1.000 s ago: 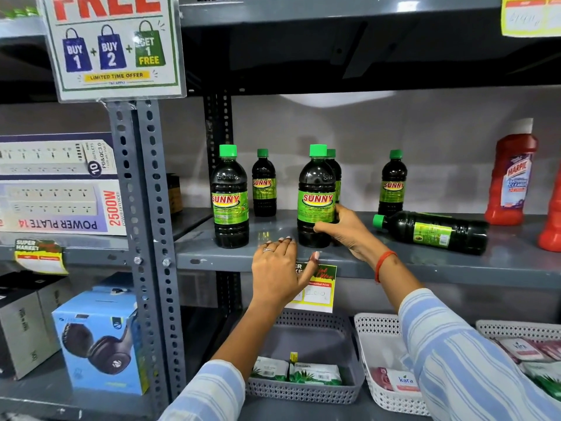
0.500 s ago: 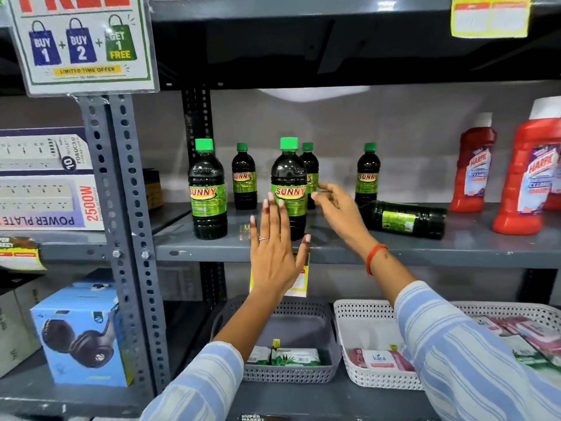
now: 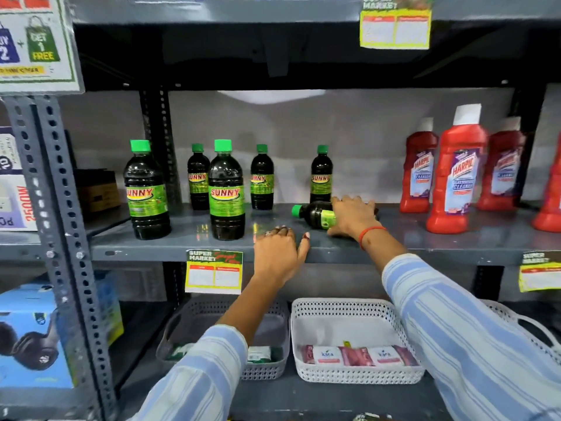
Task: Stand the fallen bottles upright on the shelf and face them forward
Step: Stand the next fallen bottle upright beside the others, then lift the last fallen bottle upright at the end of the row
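A dark bottle with a green cap lies on its side (image 3: 315,214) on the grey shelf (image 3: 182,250), cap pointing left. My right hand (image 3: 352,214) lies over its body, fingers wrapped on it. My left hand (image 3: 277,249) rests on the shelf's front edge, fingers bent over the lip, holding nothing. Two large Sunny bottles (image 3: 147,192) (image 3: 226,192) stand upright at the front with labels forward. Three smaller ones (image 3: 198,177) (image 3: 262,177) (image 3: 321,174) stand upright behind.
Red Harpic bottles (image 3: 455,174) stand at the shelf's right. A price tag (image 3: 214,270) hangs from the shelf edge. Below sit a grey basket (image 3: 267,369) and a white basket (image 3: 358,311) with packets. A perforated steel upright (image 3: 60,238) borders the left.
My right hand left the upright front bottle and moved right onto the fallen bottle. My left hand dropped from the air onto the shelf edge. The view shifted right.
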`<state>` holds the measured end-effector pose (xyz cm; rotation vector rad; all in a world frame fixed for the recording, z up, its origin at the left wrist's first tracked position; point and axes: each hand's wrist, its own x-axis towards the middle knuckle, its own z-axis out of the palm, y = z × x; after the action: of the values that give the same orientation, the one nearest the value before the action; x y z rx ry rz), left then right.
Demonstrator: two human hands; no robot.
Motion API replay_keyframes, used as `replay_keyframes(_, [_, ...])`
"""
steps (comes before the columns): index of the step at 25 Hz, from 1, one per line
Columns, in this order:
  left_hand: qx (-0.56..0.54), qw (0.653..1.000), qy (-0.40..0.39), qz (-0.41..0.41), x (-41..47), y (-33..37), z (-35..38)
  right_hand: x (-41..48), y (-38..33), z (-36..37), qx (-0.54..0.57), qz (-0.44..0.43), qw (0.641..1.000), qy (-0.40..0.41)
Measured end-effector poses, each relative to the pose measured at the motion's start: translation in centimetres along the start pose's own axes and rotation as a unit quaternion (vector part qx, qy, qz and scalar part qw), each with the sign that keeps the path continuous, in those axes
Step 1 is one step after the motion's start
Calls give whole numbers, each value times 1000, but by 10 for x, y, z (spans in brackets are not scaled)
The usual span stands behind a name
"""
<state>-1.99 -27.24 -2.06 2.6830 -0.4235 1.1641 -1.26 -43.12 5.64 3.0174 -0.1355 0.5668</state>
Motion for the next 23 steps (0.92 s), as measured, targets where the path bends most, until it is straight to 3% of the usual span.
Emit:
replay_keyframes(4, [21, 1000, -10, 10, 1, 0, -4, 2, 0, 1, 29, 0, 997, 74])
replay_keyframes(7, [13, 1000, 1, 7, 0, 0, 0, 5, -1, -4, 179, 10, 978, 108])
replay_keyframes(9, [13, 1000, 13, 12, -1, -1, 2, 7, -5, -6, 349, 25, 927, 136])
replay_keyframes(11, [11, 999, 25, 27, -2, -3, 3, 8, -10, -3, 514, 37, 844, 149])
replay_keyframes(13, [10, 999, 34, 38, -1, -5, 3, 5, -13, 5, 612, 32, 776, 146])
replay_keyframes(16, [14, 998, 41, 39, 0, -5, 3, 6, -13, 17, 685, 27, 715, 136])
replay_keyframes(19, [12, 998, 39, 46, 1, -6, 1, 15, -13, 24, 671, 43, 731, 117])
replay_keyframes(22, [3, 998, 37, 56, 2, -15, -5, 16, -16, 27, 548, 70, 824, 126])
replay_keyframes(23, [7, 997, 48, 57, 0, -18, -7, 16, -16, 27, 530, 75, 835, 127])
